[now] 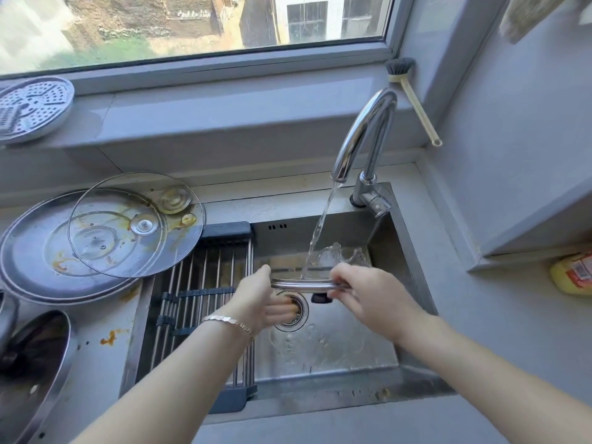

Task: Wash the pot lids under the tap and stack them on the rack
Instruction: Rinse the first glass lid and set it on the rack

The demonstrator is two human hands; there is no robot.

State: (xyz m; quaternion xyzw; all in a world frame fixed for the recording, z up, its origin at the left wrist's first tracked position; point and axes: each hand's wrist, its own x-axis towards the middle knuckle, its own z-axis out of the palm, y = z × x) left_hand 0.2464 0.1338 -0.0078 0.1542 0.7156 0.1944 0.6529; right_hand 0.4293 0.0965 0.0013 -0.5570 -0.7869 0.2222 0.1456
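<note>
I hold a glass pot lid (304, 285) with a steel rim, seen nearly edge-on, over the sink (346, 341). My left hand (256, 299) grips its left edge. My right hand (362, 290) pinches its right edge, with the lid's black knob just below it. Water runs from the tap (362, 136) onto the lid and splashes up. A dirty glass lid (136, 224) leans on a large stained steel lid (48, 251) at the left. The roll-up rack (198, 283) spans the sink's left part, with nothing on its visible bars.
A perforated steamer plate (30, 108) sits on the window sill. A dish brush (413, 97) leans in the corner by the window. Dark pans (28, 363) crowd the stained counter at the lower left. A yellow packet (573, 274) lies under the shelf at right.
</note>
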